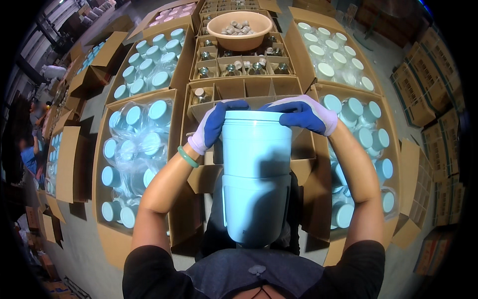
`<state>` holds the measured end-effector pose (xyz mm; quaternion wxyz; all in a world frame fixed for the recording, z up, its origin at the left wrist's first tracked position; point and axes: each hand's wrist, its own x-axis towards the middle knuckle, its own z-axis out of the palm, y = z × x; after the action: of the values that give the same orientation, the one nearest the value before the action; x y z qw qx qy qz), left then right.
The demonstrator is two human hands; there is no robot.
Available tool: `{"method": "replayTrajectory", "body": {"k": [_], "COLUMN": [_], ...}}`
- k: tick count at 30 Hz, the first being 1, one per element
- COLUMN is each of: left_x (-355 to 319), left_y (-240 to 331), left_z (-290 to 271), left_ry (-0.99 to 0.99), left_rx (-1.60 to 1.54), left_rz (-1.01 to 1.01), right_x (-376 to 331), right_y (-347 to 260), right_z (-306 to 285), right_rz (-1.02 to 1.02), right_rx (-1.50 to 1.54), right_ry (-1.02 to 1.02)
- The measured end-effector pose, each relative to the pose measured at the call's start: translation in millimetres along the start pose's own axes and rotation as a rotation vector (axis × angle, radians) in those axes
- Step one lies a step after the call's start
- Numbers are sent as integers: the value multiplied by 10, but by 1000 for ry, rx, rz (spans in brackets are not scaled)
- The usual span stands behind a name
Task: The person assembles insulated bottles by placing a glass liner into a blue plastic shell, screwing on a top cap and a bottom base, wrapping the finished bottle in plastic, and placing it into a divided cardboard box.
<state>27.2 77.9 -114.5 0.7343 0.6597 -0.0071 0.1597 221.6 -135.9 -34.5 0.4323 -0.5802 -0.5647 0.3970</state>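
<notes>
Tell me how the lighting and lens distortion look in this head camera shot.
Head view: strong fisheye, carton edges bow toward a black rim; the pale blue container carries soft shadows under the left hand and right hand; far left background is dim and blurred.

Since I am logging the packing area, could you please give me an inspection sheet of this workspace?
Surface: concrete floor, mostly covered by open cartons.
Job's things: large pale blue bottle, held upright against the body; divided carton beyond it, mostly empty cells.
Clutter: beige bowl of small caps; cartons of bagged blue-lidded bottles; cartons of white-lidded bottles.
Grippers: left hand and right hand, gloved, gripping the bottle's top rim.
Cables: nothing seen.
Surroundings: flat stacked cartons on the right; another person at far left.
</notes>
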Motion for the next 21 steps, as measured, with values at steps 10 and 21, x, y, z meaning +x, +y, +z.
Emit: {"method": "replayTrajectory", "body": {"k": [10,21], "left_x": [-48,-7], "left_y": [518,-26], "left_z": [520,271], "left_ry": [130,242], "left_rx": [514,-64], "left_rz": [75,67], "right_x": [-67,-200], "right_y": [798,339], "right_z": [331,314], "right_rz": [-211,22], "right_rx": [575,131], "right_ry": [229,369]}}
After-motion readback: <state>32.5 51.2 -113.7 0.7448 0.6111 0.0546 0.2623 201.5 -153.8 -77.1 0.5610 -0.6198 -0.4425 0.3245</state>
